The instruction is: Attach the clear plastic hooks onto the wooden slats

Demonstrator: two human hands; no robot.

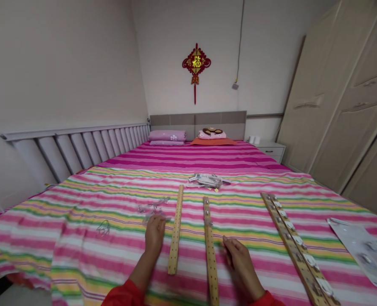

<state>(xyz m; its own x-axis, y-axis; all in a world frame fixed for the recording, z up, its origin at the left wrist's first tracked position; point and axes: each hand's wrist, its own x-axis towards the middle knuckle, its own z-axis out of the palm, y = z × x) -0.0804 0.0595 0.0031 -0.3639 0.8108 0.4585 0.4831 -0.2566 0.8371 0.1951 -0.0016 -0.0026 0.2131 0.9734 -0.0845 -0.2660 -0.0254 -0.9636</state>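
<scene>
My left hand [156,233] reaches to a loose group of small clear plastic packets [154,207], its fingers curled together at the nearest one. What they pinch, if anything, is too small to make out. To the right of that hand lies a bare wooden strip [176,229] with rows of small holes. A second wooden strip [211,259] has several small shiny metal pieces [206,212] along its far end. Just right of this strip is my right hand [241,257], thumb and fingers closed together; anything inside them is hidden.
Two joined wooden strips [287,238] bearing round white and shiny pieces lie to the right. Beyond them is a clear plastic bag [360,250]. A pile of packets [207,180] lies farther back on the striped sheet [112,263]. Tangled thin strands [103,228] lie at left.
</scene>
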